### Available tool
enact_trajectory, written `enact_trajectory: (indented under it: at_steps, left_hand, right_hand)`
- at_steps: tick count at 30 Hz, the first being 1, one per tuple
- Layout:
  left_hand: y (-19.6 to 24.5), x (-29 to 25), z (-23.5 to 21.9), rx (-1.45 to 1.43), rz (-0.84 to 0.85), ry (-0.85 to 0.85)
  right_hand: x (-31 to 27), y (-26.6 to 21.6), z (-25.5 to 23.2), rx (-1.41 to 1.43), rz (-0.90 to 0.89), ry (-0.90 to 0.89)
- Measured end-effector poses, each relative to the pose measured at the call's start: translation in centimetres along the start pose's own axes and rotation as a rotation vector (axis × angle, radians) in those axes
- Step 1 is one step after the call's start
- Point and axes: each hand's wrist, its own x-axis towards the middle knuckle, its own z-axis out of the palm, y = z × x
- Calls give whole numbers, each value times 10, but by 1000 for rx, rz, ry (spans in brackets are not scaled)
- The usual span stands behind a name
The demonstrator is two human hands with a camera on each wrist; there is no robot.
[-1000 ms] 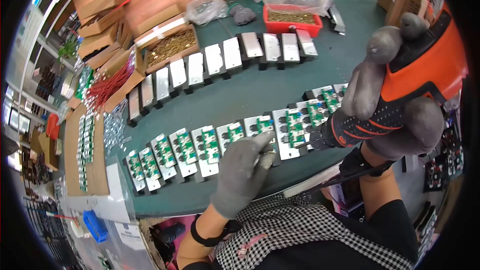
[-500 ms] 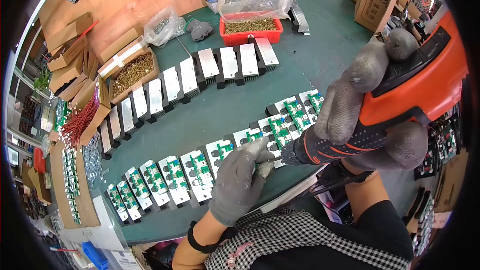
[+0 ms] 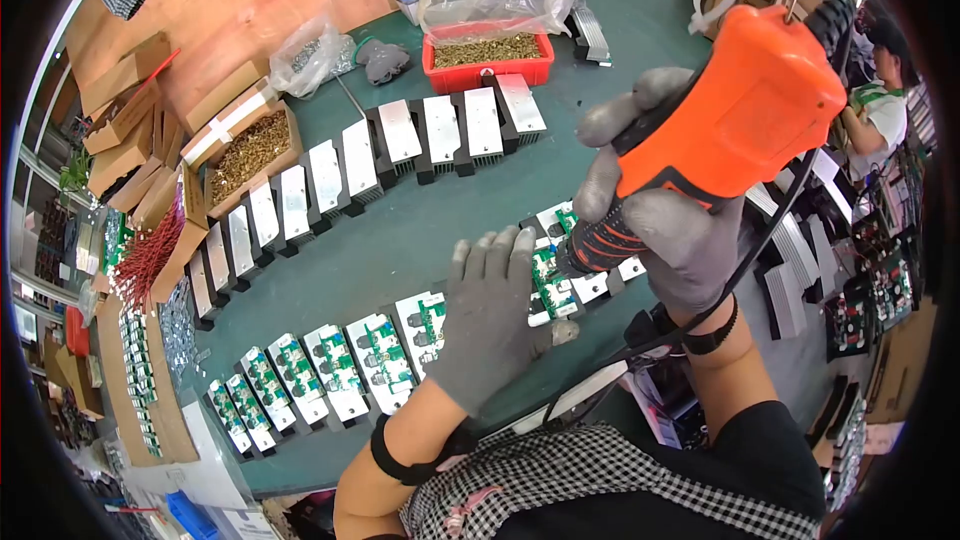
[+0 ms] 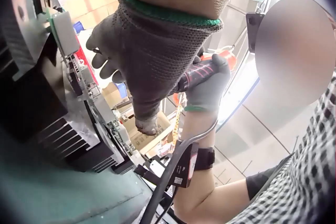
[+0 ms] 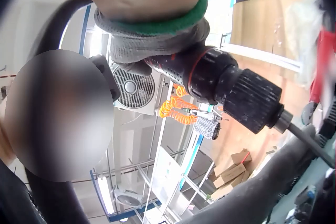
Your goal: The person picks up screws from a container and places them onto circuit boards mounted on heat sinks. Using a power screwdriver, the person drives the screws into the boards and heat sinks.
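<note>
My right hand (image 3: 690,240), in a grey glove, grips an orange-and-black power screwdriver (image 3: 740,105). Its nose points down at a green circuit board (image 3: 548,285) on a silver heat sink. In the right wrist view the black chuck (image 5: 254,100) holds a long metal bit (image 5: 312,142). Fingers straight, my gloved left hand (image 3: 487,315) reaches over the row just left of that board, covering part of the neighbouring heat sink. The left wrist view shows the left hand (image 4: 152,58) with fingers extended and thumb pointing down, beside the boards' edge.
Several heat sinks with boards (image 3: 340,370) run along the near table edge. Bare heat sinks (image 3: 360,160) form a curved row behind. Farther back are a red bin (image 3: 490,65) and a cardboard box (image 3: 250,155) of brass-coloured small parts. A black cable (image 3: 770,230) passes the right forearm.
My left hand's bent fingers have straightened and lie forward over the row. The screwdriver has swung more upright, its nose shifting slightly left. The head view has shifted to the right.
</note>
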Motion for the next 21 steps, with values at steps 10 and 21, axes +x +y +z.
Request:
enact_trajectory:
  at_steps: [10, 21]
  left_hand:
    - [-15, 5, 18, -32, -25, -145]
    - [-11, 5, 17, -17, -70, -147]
  right_hand:
    - [-3, 11, 1, 88, 46, 37]
    - [1, 16, 5, -1, 92, -11]
